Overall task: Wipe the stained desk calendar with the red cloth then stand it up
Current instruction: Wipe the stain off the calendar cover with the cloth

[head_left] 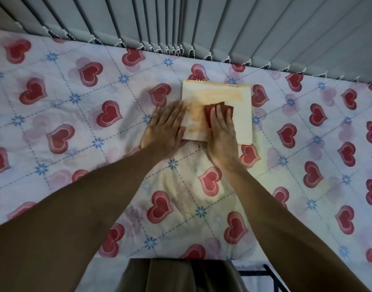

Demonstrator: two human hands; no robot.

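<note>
The cream-coloured, spiral-bound desk calendar (227, 91) lies flat on the bedsheet printed with red hearts and blue flowers (75, 98), near the far edge, just below the grey vertical blinds (223, 24); its two wire bindings point toward the blinds. The right hand (222, 131) rests palm-down on the folded red cloth (208, 111), fingers extended, pressing the cloth against the calendar face; the left hand (165, 128) lies flat and spread, fingers over the calendar's left edge, apparently steadying it. An orange-yellow stain (216, 95) smears across the upper and left portions of the face; the right portion appears cleaner. Judgement: wiping is in progress and incomplete; the remaining smear requires further passes. The stand-up step is not yet begun; the calendar is fully flat.
</note>
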